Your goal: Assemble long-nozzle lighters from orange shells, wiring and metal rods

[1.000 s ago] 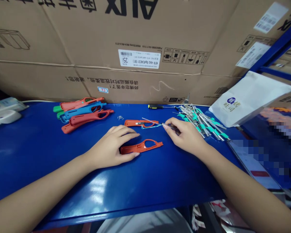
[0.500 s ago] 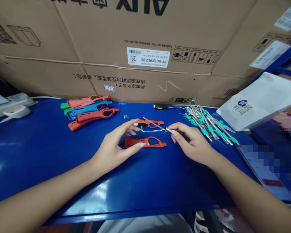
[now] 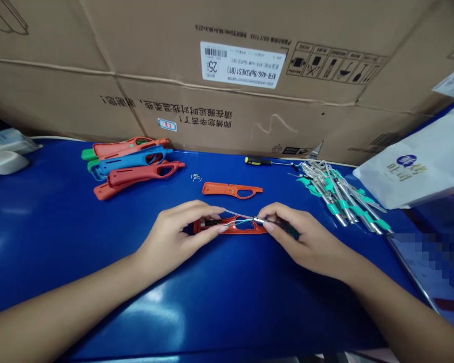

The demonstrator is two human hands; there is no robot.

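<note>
An orange plastic handle shell (image 3: 236,228) lies on the blue table (image 3: 212,302) between my hands. My left hand (image 3: 177,234) pinches the small black end of a wired part at the shell's left end. My right hand (image 3: 300,234) pinches the metal rod with a green sleeve (image 3: 283,226) at the shell's right end. Thin blue and white wires (image 3: 239,221) run between the two pinches, over the shell. A second orange shell (image 3: 231,189) lies just behind, untouched.
A stack of orange and blue handle shells (image 3: 130,161) lies at the back left. A pile of metal rods with green sleeves (image 3: 340,196) and a screwdriver (image 3: 265,161) lie at the back right. Cardboard boxes (image 3: 227,75) wall the back. A white bag (image 3: 419,166) sits at the right.
Both hands carried the wired rod from over the far shell down onto the near shell. My left hand let go of the near shell and pinched the black end.
</note>
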